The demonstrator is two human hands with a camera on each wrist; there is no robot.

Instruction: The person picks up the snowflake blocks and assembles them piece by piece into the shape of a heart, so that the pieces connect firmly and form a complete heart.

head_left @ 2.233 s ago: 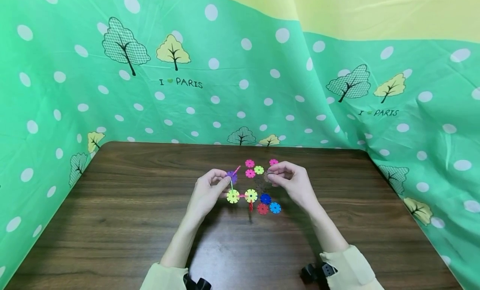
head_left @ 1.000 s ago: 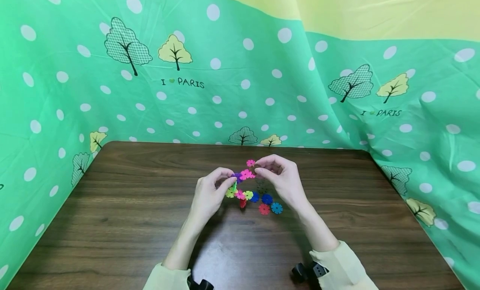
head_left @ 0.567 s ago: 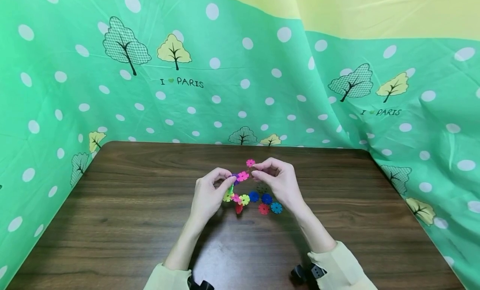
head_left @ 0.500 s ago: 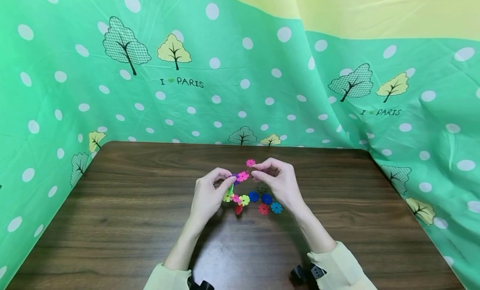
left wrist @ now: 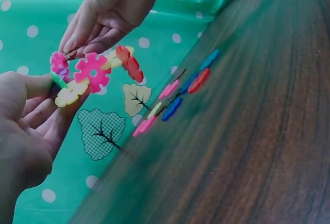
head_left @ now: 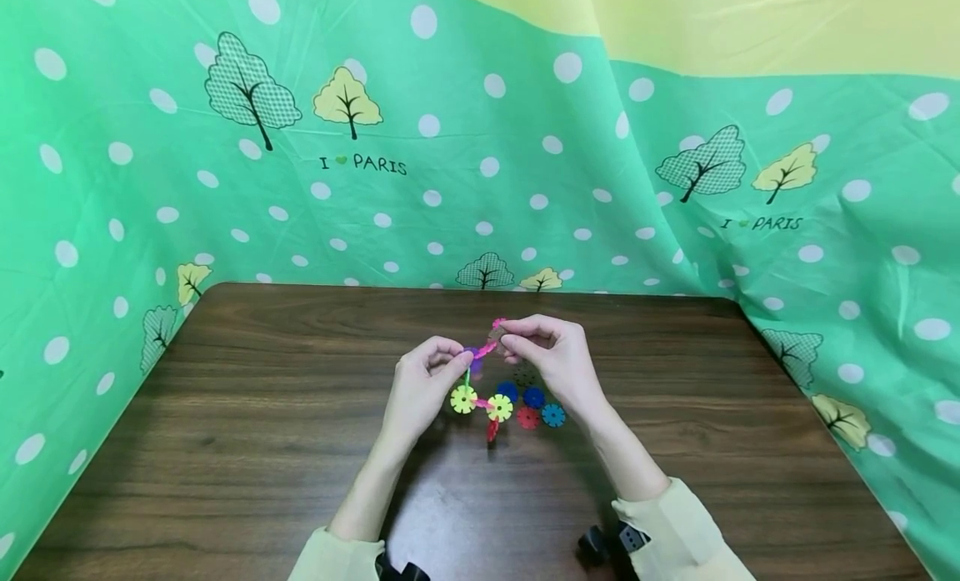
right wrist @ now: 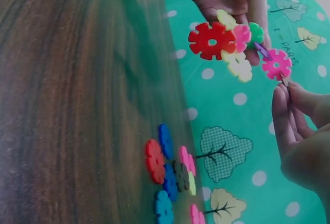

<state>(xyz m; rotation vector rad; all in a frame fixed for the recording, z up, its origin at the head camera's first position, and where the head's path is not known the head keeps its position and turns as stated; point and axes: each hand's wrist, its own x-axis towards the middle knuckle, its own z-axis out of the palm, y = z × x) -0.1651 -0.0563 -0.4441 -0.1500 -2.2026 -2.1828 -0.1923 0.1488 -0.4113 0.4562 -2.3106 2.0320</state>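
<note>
My left hand [head_left: 423,385] pinches a chain of notched flower-shaped plastic discs by its purple disc [head_left: 476,360] and green disc [right wrist: 255,34]. Lower in the chain are two yellow discs [head_left: 463,399] joined by a pink disc [right wrist: 241,38], with a red disc [right wrist: 212,41] at the bottom end. Another pink disc [right wrist: 277,64] sticks out from the purple one toward my right hand [head_left: 558,360]. Between thumb and fingertips, that hand pinches a brown disc [head_left: 497,339], seen edge-on at the pink disc's rim in the right wrist view. The chain hangs above the table.
Loose discs lie on the wooden table [head_left: 300,448] beyond and right of the chain: blue [head_left: 534,398], red [head_left: 528,418], light blue [head_left: 553,415], dark brown [head_left: 524,375] and pink [head_left: 498,323]. A green dotted cloth [head_left: 480,164] rises behind the table's far edge.
My right hand has moved left with the brown disc, up to the chain's upper pink disc. The chain tilted, then turned back so its yellow discs face up. My left hand keeps its grip.
</note>
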